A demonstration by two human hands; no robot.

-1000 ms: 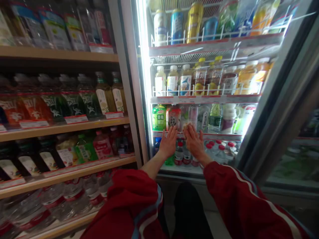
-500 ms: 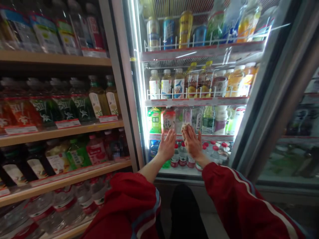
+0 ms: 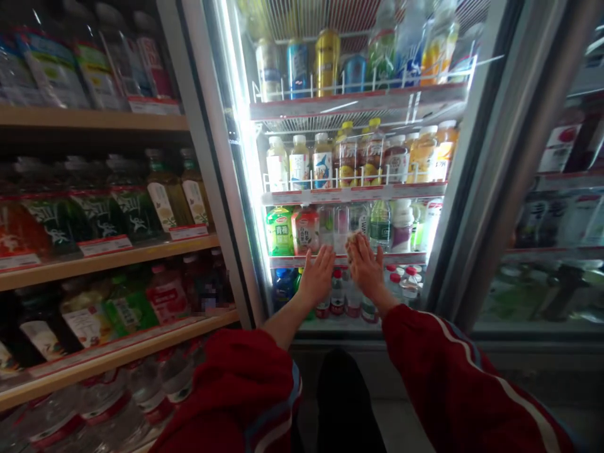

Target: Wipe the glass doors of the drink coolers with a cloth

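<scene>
My right hand [image 3: 368,269] presses a crumpled beige cloth [image 3: 352,244] against the glass door [image 3: 325,324] of a lit drinks cooler. The cloth shows only at the fingertips; the rest is under the palm. Beside it, my left hand [image 3: 318,275] is open with its fingers stretched up, holding nothing; whether it touches the glass I cannot tell. Behind the glass, close to my hands, stand a red-labelled bottle [image 3: 306,230], a green-labelled bottle [image 3: 280,230] and several clear bottles with red caps [image 3: 336,294].
Left of the cooler, wooden shelves [image 3: 198,244] hold rows of bottles with price labels. On the right, a thick metal door frame [image 3: 509,170] borders another glass panel with drinks behind it. Cans [image 3: 327,63] line the cooler's top rack. My dark-clad leg [image 3: 346,402] is below.
The view has turned a little to the right, so shelves and bottles sit further left. Against the bottles behind, both hands have shifted right, the right one with the cloth.
</scene>
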